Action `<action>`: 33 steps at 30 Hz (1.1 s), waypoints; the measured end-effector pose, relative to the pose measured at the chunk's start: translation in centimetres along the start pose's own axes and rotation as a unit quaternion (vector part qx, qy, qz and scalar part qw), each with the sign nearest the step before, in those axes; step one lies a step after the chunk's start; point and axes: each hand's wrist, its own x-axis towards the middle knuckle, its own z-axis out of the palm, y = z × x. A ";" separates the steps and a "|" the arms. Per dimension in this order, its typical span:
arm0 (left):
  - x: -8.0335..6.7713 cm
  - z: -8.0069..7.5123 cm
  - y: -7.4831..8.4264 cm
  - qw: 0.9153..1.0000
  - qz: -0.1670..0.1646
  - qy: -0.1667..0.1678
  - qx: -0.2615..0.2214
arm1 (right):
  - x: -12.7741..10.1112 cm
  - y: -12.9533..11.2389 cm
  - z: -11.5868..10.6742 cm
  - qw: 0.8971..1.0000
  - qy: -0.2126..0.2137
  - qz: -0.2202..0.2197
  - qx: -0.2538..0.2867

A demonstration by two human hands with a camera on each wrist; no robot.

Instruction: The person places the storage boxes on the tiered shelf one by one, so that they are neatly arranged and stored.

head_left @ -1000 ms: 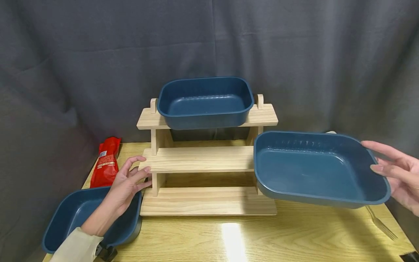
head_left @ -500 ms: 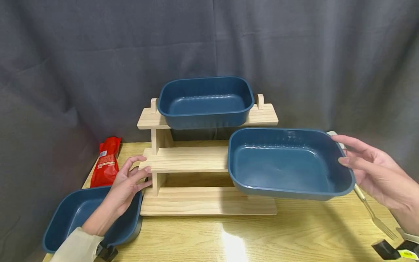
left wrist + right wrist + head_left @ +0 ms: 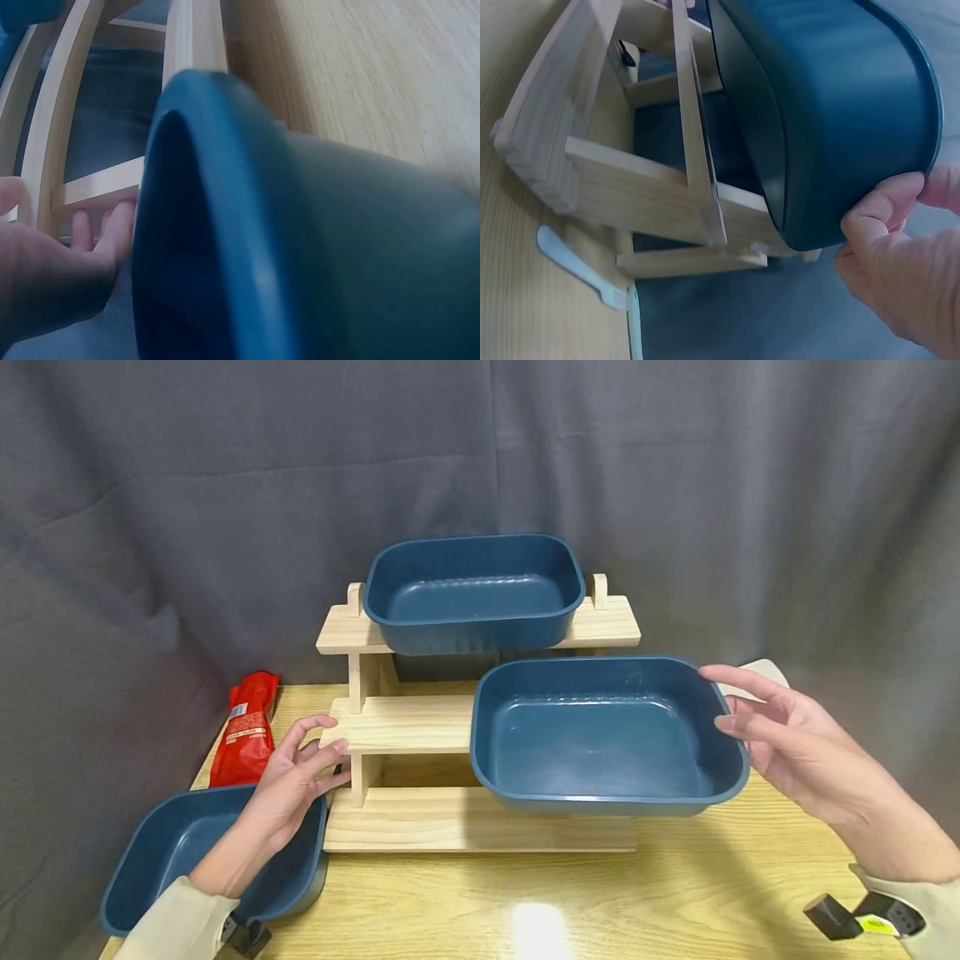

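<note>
My right hand pinches the right end of a dark blue plastic bin, thumb inside the rim and fingers outside. The bin overlaps the right part of the middle and bottom boards of a three-tier wooden shelf. In the right wrist view, the bin's outer wall hangs beside the shelf boards, with the thumb and fingers at its corner. My left hand grips the left end of the shelf's middle board, thumb at its front edge. A second blue bin sits on the top board.
A third blue bin stands on the table beneath my left forearm. Behind it lies a red packet. A white object shows behind my right hand, and a pale utensil lies by the shelf. Grey curtain hangs behind.
My right hand has carried the blue bin leftward from the right side to in front of the shelf's right part. The left hand stays on the middle board's end.
</note>
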 end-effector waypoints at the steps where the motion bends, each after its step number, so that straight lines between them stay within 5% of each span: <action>1: 0.0 0.0 0.0 1.000 0.000 0.000 -0.001 | 0.3 0.0 0.4 1.000 0.003 0.004 -0.004; 20: 0.1 0.0 0.0 1.000 -0.005 0.005 0.000 | 4.2 2.0 6.4 0.999 0.001 0.036 0.029; 33: 0.2 0.0 0.0 1.000 -0.010 0.008 0.011 | 5.8 2.8 8.5 0.999 0.020 0.047 0.011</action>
